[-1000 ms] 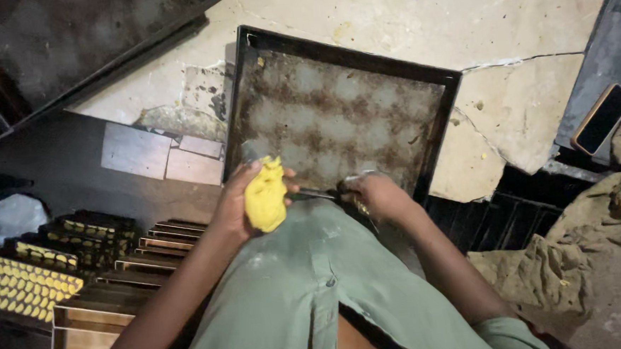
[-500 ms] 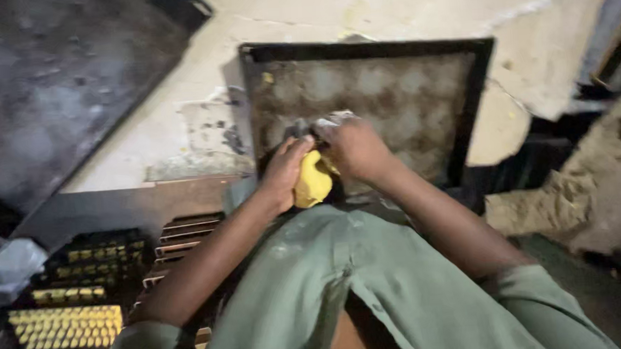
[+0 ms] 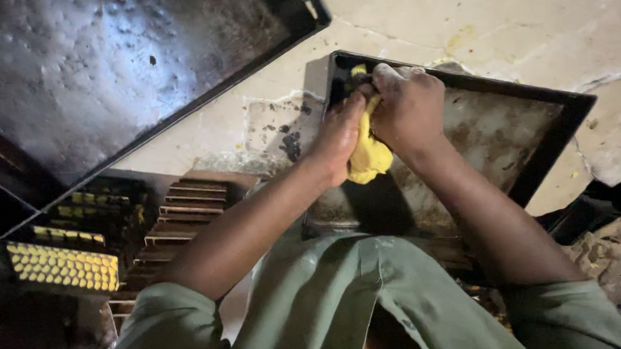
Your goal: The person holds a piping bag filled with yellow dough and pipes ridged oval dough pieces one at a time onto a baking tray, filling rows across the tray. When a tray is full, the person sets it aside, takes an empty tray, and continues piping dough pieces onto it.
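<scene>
Yellow dough lump at upper centre of frame, over near-left corner of dark baking tray. Left hand and right hand both with grip clamped on dough. Filled trays of yellow pieces at lower left.

Single head camera, looking steeply down, close over hands (no second view).

Our yellow dough lump half hidden between our hands, the baking tray partly under our arms.
</scene>
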Motion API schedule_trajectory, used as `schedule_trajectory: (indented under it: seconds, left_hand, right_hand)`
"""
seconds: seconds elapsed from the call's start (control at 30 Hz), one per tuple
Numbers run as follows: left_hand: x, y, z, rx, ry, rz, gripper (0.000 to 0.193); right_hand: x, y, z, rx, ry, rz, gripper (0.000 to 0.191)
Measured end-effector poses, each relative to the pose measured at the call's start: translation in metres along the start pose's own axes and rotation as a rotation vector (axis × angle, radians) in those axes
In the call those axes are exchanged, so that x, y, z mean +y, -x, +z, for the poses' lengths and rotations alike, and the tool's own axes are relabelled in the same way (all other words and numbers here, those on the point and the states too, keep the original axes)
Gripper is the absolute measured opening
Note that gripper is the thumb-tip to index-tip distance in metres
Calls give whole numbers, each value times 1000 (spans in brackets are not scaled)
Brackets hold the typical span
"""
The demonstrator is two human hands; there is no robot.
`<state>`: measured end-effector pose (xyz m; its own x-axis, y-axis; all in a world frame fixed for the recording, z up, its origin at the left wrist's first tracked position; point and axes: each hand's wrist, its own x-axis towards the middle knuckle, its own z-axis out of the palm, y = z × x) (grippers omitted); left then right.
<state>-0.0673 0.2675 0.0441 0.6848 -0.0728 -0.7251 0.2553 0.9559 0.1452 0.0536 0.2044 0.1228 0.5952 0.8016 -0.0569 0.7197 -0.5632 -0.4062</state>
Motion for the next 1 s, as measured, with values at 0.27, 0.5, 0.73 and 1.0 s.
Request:
schedule_trajectory:
  seconds: [0.27, 0.5, 0.73, 1.0]
  left_hand:
    - [-2, -4, 9, -36, -49, -237, 50]
    - [-23, -9, 22, -99, -35, -129, 51]
    - [-38, -32, 31, -110, -115, -241, 46]
    - [-70, -27, 43, 60, -220, -169, 50]
  right_hand:
    - [40, 4, -33, -702, -174, 87, 29]
    - [42, 28, -11, -68, 45, 142, 19]
    - [74, 32, -44, -383, -101, 61, 20]
    - [88, 61, -32, -289, -21, 161, 19]
